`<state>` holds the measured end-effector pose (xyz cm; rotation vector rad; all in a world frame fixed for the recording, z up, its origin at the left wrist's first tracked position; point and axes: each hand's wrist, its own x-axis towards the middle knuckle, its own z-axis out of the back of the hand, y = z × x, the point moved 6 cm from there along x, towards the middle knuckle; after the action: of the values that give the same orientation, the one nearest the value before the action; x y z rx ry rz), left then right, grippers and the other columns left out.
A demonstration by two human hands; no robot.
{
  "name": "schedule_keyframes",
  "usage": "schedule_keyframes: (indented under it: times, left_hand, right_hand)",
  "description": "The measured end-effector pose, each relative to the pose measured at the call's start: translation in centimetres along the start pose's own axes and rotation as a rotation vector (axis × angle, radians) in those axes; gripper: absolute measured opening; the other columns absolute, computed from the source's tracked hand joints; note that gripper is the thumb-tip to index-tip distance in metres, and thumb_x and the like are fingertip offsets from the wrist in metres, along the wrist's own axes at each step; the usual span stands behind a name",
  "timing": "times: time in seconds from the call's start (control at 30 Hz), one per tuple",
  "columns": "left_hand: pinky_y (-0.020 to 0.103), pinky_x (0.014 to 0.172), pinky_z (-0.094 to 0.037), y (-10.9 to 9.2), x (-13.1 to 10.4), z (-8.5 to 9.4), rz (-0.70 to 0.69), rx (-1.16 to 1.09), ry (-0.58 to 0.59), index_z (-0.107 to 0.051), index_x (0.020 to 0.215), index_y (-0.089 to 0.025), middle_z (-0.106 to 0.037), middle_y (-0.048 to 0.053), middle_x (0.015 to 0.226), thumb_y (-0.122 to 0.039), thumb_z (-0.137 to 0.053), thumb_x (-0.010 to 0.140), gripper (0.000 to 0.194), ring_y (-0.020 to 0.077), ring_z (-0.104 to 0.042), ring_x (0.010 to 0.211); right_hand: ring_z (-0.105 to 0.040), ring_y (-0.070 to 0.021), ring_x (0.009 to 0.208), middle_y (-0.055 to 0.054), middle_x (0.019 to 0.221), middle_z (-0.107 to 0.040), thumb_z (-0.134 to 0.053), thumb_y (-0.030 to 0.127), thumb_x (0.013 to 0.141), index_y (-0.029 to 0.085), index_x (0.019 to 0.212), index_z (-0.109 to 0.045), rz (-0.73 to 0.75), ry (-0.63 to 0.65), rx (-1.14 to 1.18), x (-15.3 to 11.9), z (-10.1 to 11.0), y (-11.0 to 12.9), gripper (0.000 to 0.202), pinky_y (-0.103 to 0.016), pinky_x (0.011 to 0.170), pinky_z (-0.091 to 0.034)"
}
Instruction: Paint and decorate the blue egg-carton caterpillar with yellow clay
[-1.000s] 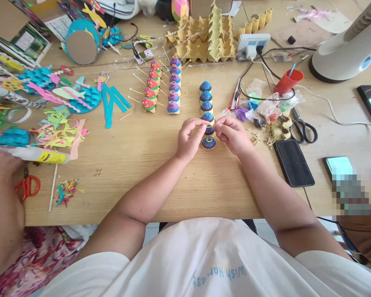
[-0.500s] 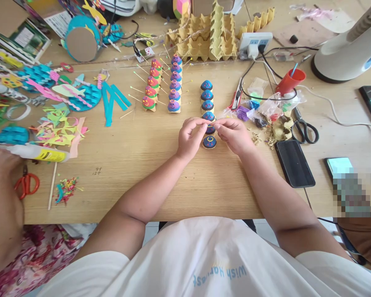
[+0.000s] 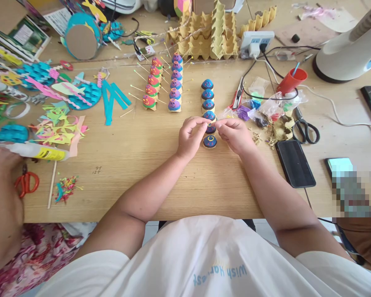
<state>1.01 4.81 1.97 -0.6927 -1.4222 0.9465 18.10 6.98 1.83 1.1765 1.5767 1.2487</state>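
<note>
My left hand [image 3: 191, 138] and my right hand [image 3: 235, 135] meet fingertip to fingertip over a strip of blue-topped egg-carton cups [image 3: 208, 95]. Both are closed in a pinch. A thin, small, yellowish bit seems to sit between the fingertips, too small to name. Below the fingers, one cup is partly hidden. The nearest blue cup [image 3: 210, 142] carries a yellow ring and small red dots. To the left stand a strip of purple-topped cups [image 3: 174, 95] and a strip of red and green cups [image 3: 149, 90], both with pins stuck in their sides.
On the right lie clay packets [image 3: 270, 108], a red cup [image 3: 292, 80], a red cutter [image 3: 236, 97], black scissors [image 3: 306, 128] and a phone [image 3: 295, 163]. Egg cartons [image 3: 200, 39] and a power strip [image 3: 257, 40] stand behind. Paper scraps [image 3: 62, 132] and another person's arm [image 3: 3, 206] are at left.
The hands stay pinched together in nearly the same place, with only a tiny shift at the fingertips. The view has moved very slightly.
</note>
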Motion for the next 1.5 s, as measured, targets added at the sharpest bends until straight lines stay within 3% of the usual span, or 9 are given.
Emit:
schedule_keyframes:
  times: [0.13,0.3,0.47,0.6,0.73,0.93,1.27,1.5]
  left_hand:
    - [0.041,0.105,-0.056,0.00,0.02,0.04,0.007,0.010,-0.004,-0.083,0.100,-0.028,-0.083,0.004,0.104,-0.066,-0.069,0.102,0.040,0.0225,-0.076,0.107]
    - [0.042,0.106,-0.057,0.11,-0.02,0.08,0.019,-0.004,-0.013,-0.083,0.100,-0.028,-0.084,0.005,0.106,-0.065,-0.070,0.102,0.039,0.0231,-0.076,0.109]
    - [0.042,0.107,-0.057,0.25,-0.01,0.08,0.014,0.010,-0.010,-0.083,0.101,-0.029,-0.083,0.005,0.106,-0.066,-0.069,0.102,0.040,0.0234,-0.076,0.110]
    - [0.042,0.106,-0.057,0.26,0.01,0.08,0.009,0.005,-0.008,-0.082,0.101,-0.029,-0.084,0.004,0.106,-0.064,-0.069,0.103,0.037,0.0228,-0.076,0.109]
    - [0.042,0.106,-0.056,0.19,-0.02,0.06,-0.002,-0.003,-0.008,-0.083,0.101,-0.029,-0.084,0.004,0.106,-0.062,-0.070,0.103,0.036,0.0225,-0.076,0.108]
    - [0.042,0.107,-0.057,0.20,-0.01,0.06,0.012,0.027,0.001,-0.082,0.102,-0.028,-0.083,0.005,0.107,-0.066,-0.068,0.103,0.040,0.0234,-0.076,0.111]
    - [0.043,0.109,-0.054,-0.09,-0.03,-0.40,-0.022,0.054,0.049,-0.084,0.108,-0.030,-0.083,0.006,0.110,-0.065,-0.069,0.103,0.038,0.0238,-0.075,0.113]
    - [0.043,0.105,-0.056,-0.57,0.04,-0.78,-0.085,0.127,0.086,-0.084,0.101,-0.029,-0.084,0.005,0.106,-0.060,-0.072,0.103,0.033,0.0224,-0.076,0.109]
  right_hand:
    - [-0.026,-0.0037,0.047,0.005,0.053,-0.047,-0.092,0.077,0.070,0.019,0.058,-0.067,0.024,0.002,0.027,0.00,-0.03,0.32,0.065,-0.027,0.046,-0.009]
    - [-0.026,-0.0044,0.048,0.008,0.050,-0.043,-0.101,0.072,0.058,0.019,0.073,-0.078,-0.003,-0.016,0.028,-0.08,-0.05,0.50,0.059,-0.026,0.047,-0.011]
    - [-0.025,-0.0044,0.047,0.006,0.053,-0.045,-0.091,0.079,0.069,0.020,0.060,-0.069,0.017,-0.017,0.022,-0.06,-0.07,0.61,0.064,-0.027,0.047,-0.009]
    - [-0.027,-0.0044,0.048,0.008,0.052,-0.044,-0.100,0.073,0.061,0.020,0.072,-0.076,0.019,-0.010,0.022,0.01,-0.11,0.58,0.059,-0.026,0.047,-0.012]
    - [-0.025,-0.0039,0.046,0.007,0.052,-0.044,-0.092,0.079,0.069,0.019,0.065,-0.072,0.023,0.009,0.021,-0.01,-0.23,0.64,0.064,-0.028,0.047,-0.010]
    - [-0.025,-0.0049,0.048,0.008,0.052,-0.043,-0.094,0.077,0.067,0.019,0.072,-0.076,0.011,0.018,-0.016,-0.05,-0.20,0.49,0.061,-0.027,0.048,-0.011]
    - [-0.026,-0.0060,0.050,0.006,0.053,-0.041,-0.078,0.089,0.078,0.019,0.063,-0.068,0.055,0.073,-0.116,-0.29,-0.67,0.84,0.072,-0.029,0.050,-0.014]
    - [-0.024,-0.0063,0.052,0.006,0.052,-0.036,-0.073,0.090,0.082,0.021,0.053,-0.049,0.097,0.088,-0.260,-0.48,-0.79,1.02,0.079,-0.030,0.052,-0.014]
